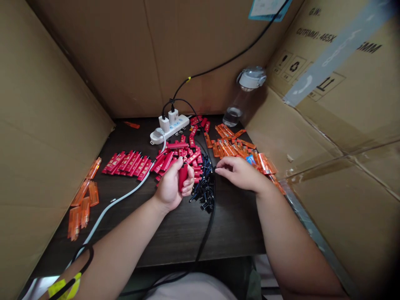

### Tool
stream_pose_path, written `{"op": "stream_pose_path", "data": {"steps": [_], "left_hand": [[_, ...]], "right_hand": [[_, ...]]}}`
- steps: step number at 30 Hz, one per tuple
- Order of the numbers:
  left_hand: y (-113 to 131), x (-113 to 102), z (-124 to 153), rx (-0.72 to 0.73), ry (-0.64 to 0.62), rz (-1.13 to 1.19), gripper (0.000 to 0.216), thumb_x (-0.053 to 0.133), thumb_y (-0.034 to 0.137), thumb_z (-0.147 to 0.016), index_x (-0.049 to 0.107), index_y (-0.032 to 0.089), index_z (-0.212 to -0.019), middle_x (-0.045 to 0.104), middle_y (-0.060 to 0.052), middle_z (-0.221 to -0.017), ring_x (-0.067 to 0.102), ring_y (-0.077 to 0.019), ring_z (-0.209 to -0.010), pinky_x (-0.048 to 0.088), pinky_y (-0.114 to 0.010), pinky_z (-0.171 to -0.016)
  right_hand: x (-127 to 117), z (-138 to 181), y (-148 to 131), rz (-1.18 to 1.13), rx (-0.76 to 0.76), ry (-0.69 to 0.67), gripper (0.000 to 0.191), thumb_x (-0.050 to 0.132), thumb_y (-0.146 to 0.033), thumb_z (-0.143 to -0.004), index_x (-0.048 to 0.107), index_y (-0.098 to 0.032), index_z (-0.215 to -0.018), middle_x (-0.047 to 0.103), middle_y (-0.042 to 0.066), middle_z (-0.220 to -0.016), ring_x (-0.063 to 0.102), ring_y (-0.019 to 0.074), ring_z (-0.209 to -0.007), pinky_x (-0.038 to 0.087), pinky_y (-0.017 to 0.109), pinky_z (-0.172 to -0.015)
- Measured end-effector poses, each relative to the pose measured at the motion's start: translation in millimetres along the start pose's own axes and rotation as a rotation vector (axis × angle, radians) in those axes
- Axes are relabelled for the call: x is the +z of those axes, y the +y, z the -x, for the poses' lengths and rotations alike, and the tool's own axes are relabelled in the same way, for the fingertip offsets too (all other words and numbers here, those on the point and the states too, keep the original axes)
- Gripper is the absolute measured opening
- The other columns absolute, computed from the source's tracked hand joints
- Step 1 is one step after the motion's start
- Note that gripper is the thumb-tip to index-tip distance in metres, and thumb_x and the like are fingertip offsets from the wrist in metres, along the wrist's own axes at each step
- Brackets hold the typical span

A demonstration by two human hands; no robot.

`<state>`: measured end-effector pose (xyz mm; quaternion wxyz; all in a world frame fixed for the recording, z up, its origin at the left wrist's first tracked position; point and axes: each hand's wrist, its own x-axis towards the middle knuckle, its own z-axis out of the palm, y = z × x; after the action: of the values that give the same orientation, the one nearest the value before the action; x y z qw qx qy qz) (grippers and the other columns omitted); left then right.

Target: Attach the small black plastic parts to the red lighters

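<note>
My left hand point(173, 184) is closed around a small red stick-shaped piece point(183, 176), held upright over the dark table point(175, 233). My right hand point(238, 172) lies palm down, its fingers curled at the edge of a heap of small black parts point(204, 183). Whether those fingers pinch anything is hidden. A pile of red pieces point(184, 154) lies just beyond my left hand. To the left of that pile, a tidy row of the same red pieces point(128, 162) is laid out. Orange translucent caps point(231, 143) lie beyond my right hand.
A white power strip point(170, 128) with two plugs sits at the back. A black cable point(206, 233) and a pale cable point(118, 202) run toward me. A clear water bottle point(242, 98) stands back right. More orange caps point(83, 200) lie far left. Cardboard walls point(46, 125) enclose the table.
</note>
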<state>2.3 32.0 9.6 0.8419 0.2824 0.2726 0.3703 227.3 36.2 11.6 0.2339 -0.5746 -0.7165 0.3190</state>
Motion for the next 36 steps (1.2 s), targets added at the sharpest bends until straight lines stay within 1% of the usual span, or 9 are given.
{"op": "stream_pose_path", "data": {"steps": [4, 6, 8, 11, 15, 23, 28, 32, 36], "left_hand": [[-3, 2, 0, -0.018, 0.039, -0.062, 0.049, 0.042, 0.058, -0.087, 0.052, 0.015, -0.065, 0.036, 0.005, -0.048, 0.028, -0.0047, -0.037, 0.02, -0.017, -0.037], [-5, 2, 0, -0.019, 0.055, -0.118, 0.051, 0.043, 0.06, -0.086, 0.053, 0.015, -0.066, 0.037, 0.005, -0.049, 0.029, -0.0043, -0.037, 0.02, -0.017, -0.038], [-8, 2, 0, -0.007, 0.061, -0.185, 0.052, 0.044, 0.062, -0.085, 0.054, 0.014, -0.068, 0.038, 0.004, -0.049, 0.029, -0.0042, -0.038, 0.02, -0.017, -0.039], [-12, 2, 1, 0.026, 0.064, -0.281, 0.051, 0.046, 0.061, -0.084, 0.057, 0.013, -0.071, 0.039, 0.004, -0.05, 0.03, -0.0044, -0.039, 0.02, -0.018, -0.039], [-16, 2, 2, 0.061, 0.08, -0.383, 0.052, 0.046, 0.062, -0.084, 0.058, 0.013, -0.072, 0.041, 0.004, -0.051, 0.031, -0.0044, -0.04, 0.019, -0.017, -0.04], [-18, 1, 2, 0.052, 0.066, -0.403, 0.052, 0.044, 0.06, -0.086, 0.06, 0.012, -0.074, 0.041, 0.003, -0.053, 0.03, -0.004, -0.041, 0.017, -0.018, -0.039], [-17, 2, 2, 0.04, 0.041, -0.38, 0.052, 0.045, 0.06, -0.086, 0.059, 0.012, -0.072, 0.041, 0.003, -0.053, 0.028, -0.0036, -0.04, 0.016, -0.018, -0.039], [-16, 3, 2, 0.029, 0.025, -0.377, 0.052, 0.044, 0.061, -0.086, 0.058, 0.013, -0.073, 0.04, 0.003, -0.053, 0.027, -0.0033, -0.039, 0.016, -0.018, -0.039], [-16, 3, 2, 0.018, 0.013, -0.374, 0.051, 0.044, 0.061, -0.086, 0.057, 0.013, -0.072, 0.04, 0.003, -0.053, 0.027, -0.0031, -0.039, 0.016, -0.018, -0.039]], "right_hand": [[8, 1, -13, -0.455, 0.044, 0.055, 0.02, 0.069, -0.035, -0.077, 0.066, -0.014, -0.078, 0.067, 0.003, -0.069, 0.063, 0.0142, -0.059, 0.052, 0.029, -0.058], [16, 2, -21, -0.673, 0.004, 0.053, 0.022, 0.075, -0.033, -0.072, 0.067, -0.013, -0.075, 0.071, 0.006, -0.077, 0.067, 0.0158, -0.065, 0.056, 0.03, -0.061], [24, 3, -28, -0.837, -0.05, 0.072, 0.023, 0.08, -0.031, -0.067, 0.065, -0.013, -0.067, 0.072, 0.008, -0.081, 0.068, 0.0154, -0.063, 0.057, 0.028, -0.057], [33, 4, -33, -0.968, -0.06, 0.084, 0.028, 0.083, -0.028, -0.063, 0.06, -0.013, -0.062, 0.071, 0.005, -0.072, 0.066, 0.0138, -0.053, 0.054, 0.024, -0.047], [35, 5, -33, -1.005, -0.003, 0.042, 0.027, 0.085, -0.026, -0.061, 0.065, -0.013, -0.076, 0.067, 0.0, -0.06, 0.063, 0.0119, -0.047, 0.053, 0.021, -0.044], [31, 7, -34, -1.025, -0.134, -0.055, 0.021, 0.083, -0.022, -0.064, 0.074, -0.016, -0.082, 0.068, 0.005, -0.091, 0.067, 0.0146, -0.072, 0.059, 0.03, -0.067], [31, 8, -39, -0.959, -0.193, -0.034, 0.021, 0.077, -0.03, -0.072, 0.075, -0.018, -0.089, 0.067, 0.006, -0.094, 0.065, 0.0138, -0.069, 0.056, 0.029, -0.061], [28, 10, -43, -0.839, -0.275, -0.014, 0.018, 0.07, -0.029, -0.08, 0.074, -0.019, -0.095, 0.064, 0.004, -0.087, 0.062, 0.0112, -0.065, 0.053, 0.028, -0.063], [29, 11, -45, -0.778, -0.21, 0.024, 0.023, 0.068, -0.032, -0.082, 0.07, -0.018, -0.1, 0.064, 0.003, -0.082, 0.06, 0.0108, -0.063, 0.053, 0.028, -0.062]]}}
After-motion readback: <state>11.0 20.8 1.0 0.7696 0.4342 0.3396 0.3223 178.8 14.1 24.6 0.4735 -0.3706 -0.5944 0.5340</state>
